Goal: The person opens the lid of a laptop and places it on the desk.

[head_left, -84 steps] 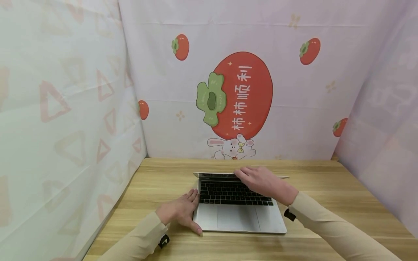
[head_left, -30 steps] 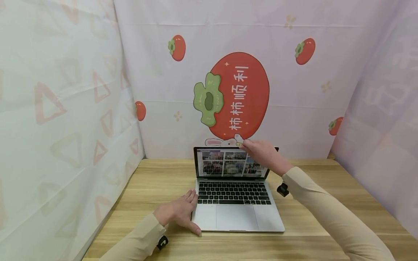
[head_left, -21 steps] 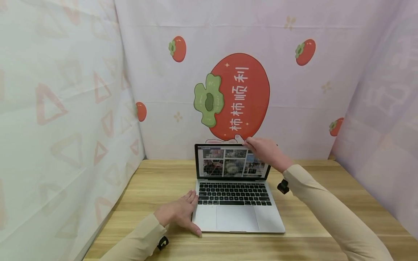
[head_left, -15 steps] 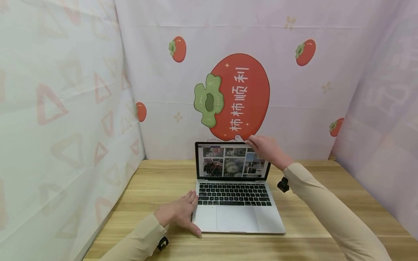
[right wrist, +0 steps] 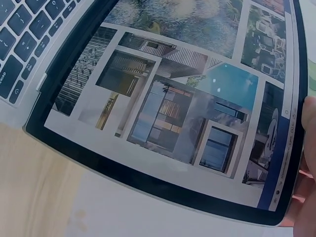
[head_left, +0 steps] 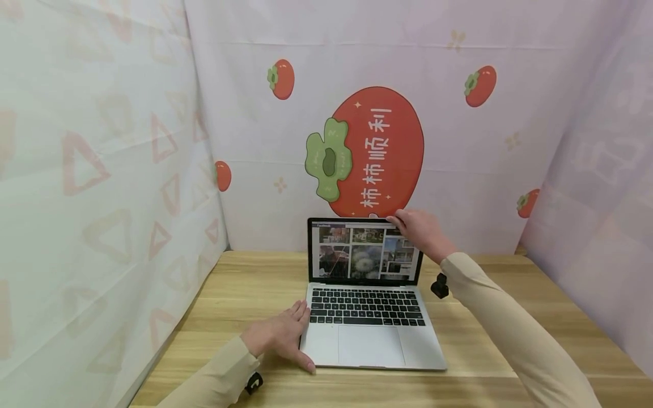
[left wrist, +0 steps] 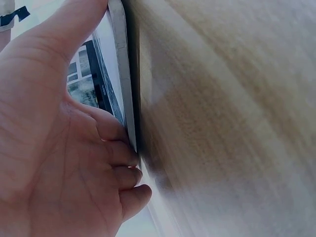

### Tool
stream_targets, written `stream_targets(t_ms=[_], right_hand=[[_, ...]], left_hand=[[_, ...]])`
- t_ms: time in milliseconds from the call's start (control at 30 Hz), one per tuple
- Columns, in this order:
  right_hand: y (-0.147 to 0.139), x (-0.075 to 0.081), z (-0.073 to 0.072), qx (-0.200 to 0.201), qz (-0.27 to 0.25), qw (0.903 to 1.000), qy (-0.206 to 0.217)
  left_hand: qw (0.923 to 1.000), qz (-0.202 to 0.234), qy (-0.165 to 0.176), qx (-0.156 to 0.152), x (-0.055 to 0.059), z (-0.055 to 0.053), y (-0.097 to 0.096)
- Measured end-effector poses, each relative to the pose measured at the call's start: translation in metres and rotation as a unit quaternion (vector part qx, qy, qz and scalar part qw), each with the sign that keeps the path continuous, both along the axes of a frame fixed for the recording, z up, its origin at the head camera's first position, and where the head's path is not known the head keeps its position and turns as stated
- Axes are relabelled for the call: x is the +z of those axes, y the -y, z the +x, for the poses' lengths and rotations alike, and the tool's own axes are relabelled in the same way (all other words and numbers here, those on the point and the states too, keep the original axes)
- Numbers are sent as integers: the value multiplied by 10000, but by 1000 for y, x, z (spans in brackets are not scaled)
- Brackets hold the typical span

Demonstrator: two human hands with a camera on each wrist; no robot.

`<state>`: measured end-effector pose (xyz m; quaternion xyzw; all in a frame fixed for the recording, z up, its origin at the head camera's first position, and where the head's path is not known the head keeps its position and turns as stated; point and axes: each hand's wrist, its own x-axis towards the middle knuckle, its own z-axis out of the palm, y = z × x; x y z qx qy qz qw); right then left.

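A silver laptop (head_left: 425, 351) lies on the wooden table, its screen (head_left: 364, 252) raised and lit with a page of photos. My left hand (head_left: 283, 334) rests against the left edge of the base, fingers extended and thumb at the front corner. In the left wrist view, the palm and the fingertips (left wrist: 129, 154) show beside the base's thin side. My right hand (head_left: 420, 231) grips the lid's top edge near its right corner, thumb on the front. The right wrist view shows the screen (right wrist: 197, 98) close up, with part of that hand at the right edge.
The wooden table (head_left: 255, 272) extends on both sides of the laptop. Behind it hangs a white cloth (head_left: 245, 130) printed with persimmons, and patterned cloths stand at left and right. Black wrist straps show at both sleeves.
My right hand has lifted the lid from nearly closed to upright, tilting it slightly further back in the last half second. The screen's pictures have come into view. My left hand has stayed at the base.
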<state>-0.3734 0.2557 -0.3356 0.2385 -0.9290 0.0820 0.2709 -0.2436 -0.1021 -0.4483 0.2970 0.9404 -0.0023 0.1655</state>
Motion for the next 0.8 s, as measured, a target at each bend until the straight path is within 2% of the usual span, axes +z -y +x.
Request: stream_targets(t_ms=[367, 633, 800], right_hand=[[3, -1, -7, -253, -153, 9993, 231], [4, -2, -18, -338, -267, 9984, 373], [4, -1, -23, -342, -425, 9966, 624]], left_hand=[[10000, 46, -5, -36, 1, 1, 0], [10000, 66, -34, -27, 1, 0, 0], [10000, 64, 25, 38, 2, 1, -1]])
